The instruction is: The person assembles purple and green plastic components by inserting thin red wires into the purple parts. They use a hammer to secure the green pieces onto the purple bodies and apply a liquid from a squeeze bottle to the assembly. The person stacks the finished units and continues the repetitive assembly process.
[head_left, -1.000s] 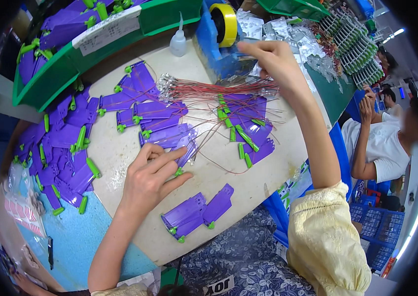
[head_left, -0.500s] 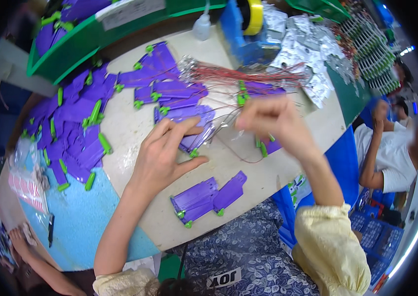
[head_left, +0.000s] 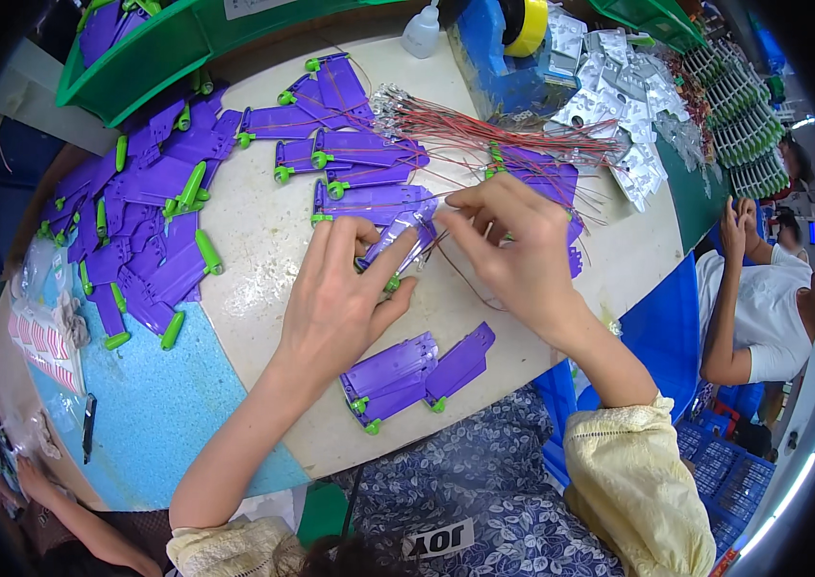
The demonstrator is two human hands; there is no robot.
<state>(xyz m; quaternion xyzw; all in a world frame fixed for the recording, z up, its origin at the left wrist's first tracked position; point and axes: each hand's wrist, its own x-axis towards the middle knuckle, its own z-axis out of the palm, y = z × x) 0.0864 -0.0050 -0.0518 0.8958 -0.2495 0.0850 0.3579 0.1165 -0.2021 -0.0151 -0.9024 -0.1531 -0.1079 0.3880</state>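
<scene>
My left hand (head_left: 335, 298) grips a purple plastic wing-shaped part (head_left: 409, 229), its fingers bent over the near side and the thumb beside a green end piece. At the part's right end, my right hand (head_left: 518, 255) pinches thumb and forefinger on what looks like a shiny clear strip, partly hidden by the fingertips. Thin dark red wires (head_left: 465, 274) run out beneath that hand. Just beyond lie more purple parts (head_left: 364, 149) with green ends and wires across them. Closer to me rests a pair of purple parts (head_left: 393, 375), touched by neither hand.
A heap of purple parts (head_left: 143, 226) covers the left side. A bundle of red wires (head_left: 484, 125) lies at the back, near a blue tape dispenser (head_left: 484, 53) and silvery sheet pieces (head_left: 609, 87). Green bins (head_left: 129, 82) line the far edge. Another person (head_left: 758, 298) sits at right.
My right hand has come down and closer to my left hand, its fingertips now at the part's right end. The left fingers have curled further over the part. The whole view has shifted slightly.
</scene>
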